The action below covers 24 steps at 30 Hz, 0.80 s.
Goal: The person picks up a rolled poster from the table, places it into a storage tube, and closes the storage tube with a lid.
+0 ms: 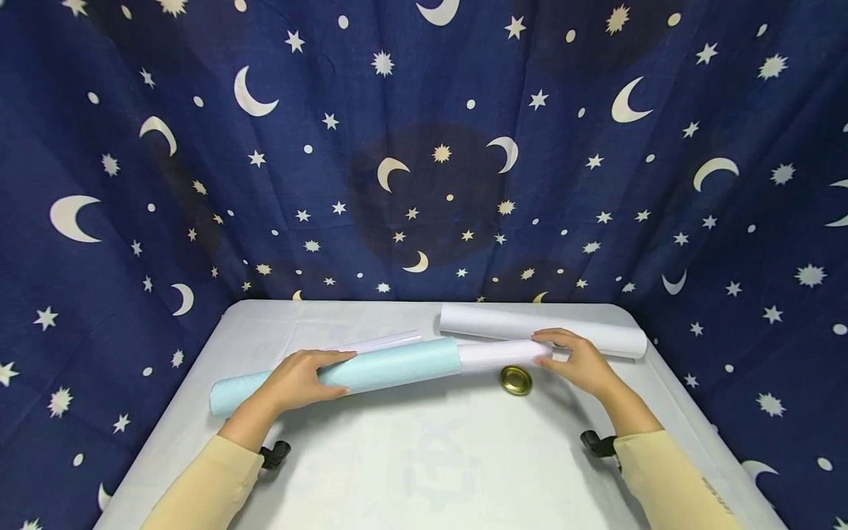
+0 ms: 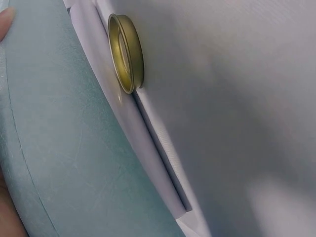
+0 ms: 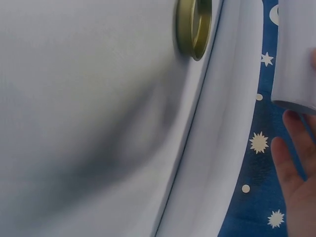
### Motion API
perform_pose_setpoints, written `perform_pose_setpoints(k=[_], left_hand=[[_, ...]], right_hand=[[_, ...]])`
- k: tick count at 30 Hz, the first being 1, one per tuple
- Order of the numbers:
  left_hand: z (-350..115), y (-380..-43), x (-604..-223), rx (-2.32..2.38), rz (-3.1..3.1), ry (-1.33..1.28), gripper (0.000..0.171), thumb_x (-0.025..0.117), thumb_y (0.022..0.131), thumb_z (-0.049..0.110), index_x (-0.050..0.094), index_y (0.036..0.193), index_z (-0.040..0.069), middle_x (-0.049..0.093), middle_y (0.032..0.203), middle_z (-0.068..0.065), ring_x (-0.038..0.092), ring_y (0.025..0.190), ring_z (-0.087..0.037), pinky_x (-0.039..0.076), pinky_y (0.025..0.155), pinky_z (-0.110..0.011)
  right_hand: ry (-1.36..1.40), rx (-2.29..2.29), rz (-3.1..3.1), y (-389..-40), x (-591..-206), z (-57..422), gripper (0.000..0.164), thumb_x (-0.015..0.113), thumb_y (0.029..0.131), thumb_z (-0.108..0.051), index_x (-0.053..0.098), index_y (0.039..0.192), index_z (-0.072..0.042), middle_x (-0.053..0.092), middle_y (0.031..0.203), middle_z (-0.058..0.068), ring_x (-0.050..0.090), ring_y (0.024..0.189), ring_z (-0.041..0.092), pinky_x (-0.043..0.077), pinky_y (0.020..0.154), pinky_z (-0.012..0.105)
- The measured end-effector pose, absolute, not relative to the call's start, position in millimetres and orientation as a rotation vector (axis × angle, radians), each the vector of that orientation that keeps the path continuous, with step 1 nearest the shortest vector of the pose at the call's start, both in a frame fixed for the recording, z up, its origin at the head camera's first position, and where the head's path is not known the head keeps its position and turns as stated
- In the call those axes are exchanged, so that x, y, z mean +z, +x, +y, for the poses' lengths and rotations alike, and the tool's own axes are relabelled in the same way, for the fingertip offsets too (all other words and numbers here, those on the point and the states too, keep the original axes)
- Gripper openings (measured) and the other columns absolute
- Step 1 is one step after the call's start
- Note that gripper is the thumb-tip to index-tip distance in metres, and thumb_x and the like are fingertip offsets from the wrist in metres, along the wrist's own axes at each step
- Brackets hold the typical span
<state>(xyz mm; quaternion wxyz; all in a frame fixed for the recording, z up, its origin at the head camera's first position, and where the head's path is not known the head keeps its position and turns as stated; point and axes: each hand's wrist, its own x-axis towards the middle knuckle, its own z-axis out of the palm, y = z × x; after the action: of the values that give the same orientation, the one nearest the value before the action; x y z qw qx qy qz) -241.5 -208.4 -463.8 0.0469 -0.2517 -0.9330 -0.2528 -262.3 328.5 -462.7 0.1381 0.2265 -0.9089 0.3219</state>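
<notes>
A long light blue tube (image 1: 397, 366) is held above the table in my left hand (image 1: 306, 379), with the thumb on its near side and the fingers over its far side. From the tube's right end sticks a white paper roll (image 1: 493, 356). My right hand (image 1: 583, 362) holds the free end of this roll between thumb and fingers. In the right wrist view some fingertips (image 3: 280, 148) reach past the roll's open end. A round gold metal lid (image 1: 516, 380) lies on the table just below the roll, touched by neither hand.
Another, thicker white paper roll (image 1: 596, 335) lies along the table's back right. Behind the blue tube, a thin white roll (image 1: 377, 343) is partly hidden. A dark blue curtain (image 1: 437, 88) with moons and stars surrounds the white table (image 1: 450, 456).
</notes>
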Motion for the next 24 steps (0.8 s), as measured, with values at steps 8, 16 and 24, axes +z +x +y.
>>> perform_pose_setpoints(k=[8,16,24], left_hand=[[-209.8,-242.0,-466.0,-0.765,-2.854,-0.763,0.065,0.085,0.075,0.049,0.065,0.135,0.035,0.066,0.131,0.006,0.062,0.120,-0.023,0.051,0.096,-0.048],[-210.5,-242.6,-464.4,-0.768,-2.868,-0.751,0.065,0.085,0.075,0.049,0.064,0.135,0.038,0.065,0.131,0.007,0.062,0.120,-0.022,0.051,0.096,-0.047],[-209.7,-243.2,-465.3,-0.773,-2.859,-0.760,0.065,0.085,0.075,0.050,0.064,0.135,0.038,0.065,0.131,0.008,0.062,0.120,-0.022,0.051,0.096,-0.047]], right_hand=[[0.709,0.932,-2.633,-264.6,-463.2,323.3,0.045,0.086,0.079,-0.013,0.072,0.121,-0.008,0.068,0.124,0.007,0.060,0.117,0.031,0.037,0.096,0.009],[0.779,0.952,-2.628,-265.3,-460.5,317.5,0.044,0.085,0.078,-0.007,0.072,0.121,-0.007,0.068,0.124,0.009,0.060,0.116,0.032,0.033,0.098,0.005],[0.787,0.982,-2.653,-264.3,-455.6,308.5,0.044,0.084,0.081,-0.010,0.071,0.122,-0.009,0.068,0.125,0.007,0.060,0.119,0.031,0.034,0.099,0.007]])
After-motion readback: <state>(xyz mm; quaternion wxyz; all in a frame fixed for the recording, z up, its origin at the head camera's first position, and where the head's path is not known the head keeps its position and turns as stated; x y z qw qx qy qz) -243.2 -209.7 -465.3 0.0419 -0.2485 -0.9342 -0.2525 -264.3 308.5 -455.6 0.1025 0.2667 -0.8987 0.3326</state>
